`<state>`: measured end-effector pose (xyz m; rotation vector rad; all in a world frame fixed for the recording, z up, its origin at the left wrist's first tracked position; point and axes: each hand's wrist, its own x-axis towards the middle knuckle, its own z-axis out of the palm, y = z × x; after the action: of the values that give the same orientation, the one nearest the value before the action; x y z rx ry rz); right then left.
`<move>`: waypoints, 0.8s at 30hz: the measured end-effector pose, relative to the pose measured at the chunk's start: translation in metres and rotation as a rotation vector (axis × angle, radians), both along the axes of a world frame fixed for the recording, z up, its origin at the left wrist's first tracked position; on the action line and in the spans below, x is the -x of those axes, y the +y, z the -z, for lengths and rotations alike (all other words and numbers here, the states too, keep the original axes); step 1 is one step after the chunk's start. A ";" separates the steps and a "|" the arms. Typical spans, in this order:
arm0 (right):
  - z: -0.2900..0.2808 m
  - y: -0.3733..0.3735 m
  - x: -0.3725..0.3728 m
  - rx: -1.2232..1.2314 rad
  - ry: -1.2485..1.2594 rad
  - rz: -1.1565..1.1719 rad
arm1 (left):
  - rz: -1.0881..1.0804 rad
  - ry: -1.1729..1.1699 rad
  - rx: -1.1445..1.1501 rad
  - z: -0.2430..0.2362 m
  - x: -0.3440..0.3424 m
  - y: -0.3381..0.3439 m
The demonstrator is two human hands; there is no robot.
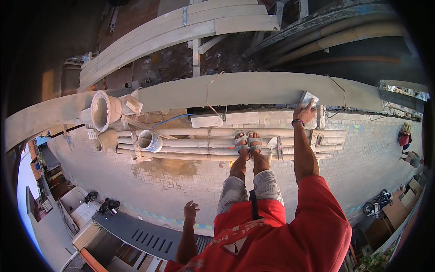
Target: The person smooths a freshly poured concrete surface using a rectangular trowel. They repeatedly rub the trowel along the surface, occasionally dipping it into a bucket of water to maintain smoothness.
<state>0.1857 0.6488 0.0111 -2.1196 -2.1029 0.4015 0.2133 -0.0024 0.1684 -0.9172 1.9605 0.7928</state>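
Note:
My right hand [306,114] stretches forward with its fingers wrapped over a small, grey, flat-faced plastering float [309,98]. The float rests against the near edge of a long, smooth grey concrete beam [263,89]. Lower down, my left hand [190,211] hangs away from the beam, its fingers loosely bent and nothing visible in them. Beside my sandalled feet, a trowel [273,143] and another slim tool [279,148] lie on the bamboo poles. Toward the left, a mortar-stained bucket [105,111] stands tilted in view by the beam.
I stand on a narrow scaffold of bamboo poles [195,143], high above a paved street [190,186]. A second bucket [150,141] sits on the poles. Bent wires [208,93] loop over the beam. Below are motorbikes [108,206] and people [411,158].

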 end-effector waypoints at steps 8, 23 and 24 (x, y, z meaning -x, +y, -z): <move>0.001 -0.119 0.091 0.031 0.104 -0.288 | 0.009 -0.023 -0.100 0.004 0.003 0.029; -0.008 -0.105 0.066 0.013 0.161 -0.079 | 0.037 0.078 -0.225 0.031 0.102 -0.042; 0.003 -0.116 0.071 -0.083 0.101 -0.187 | 0.064 0.085 -0.216 0.040 0.112 -0.042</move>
<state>0.1149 0.5325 0.0082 -1.8252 -2.2260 0.4236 0.1009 -0.0444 0.1283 -0.6991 1.9213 0.9982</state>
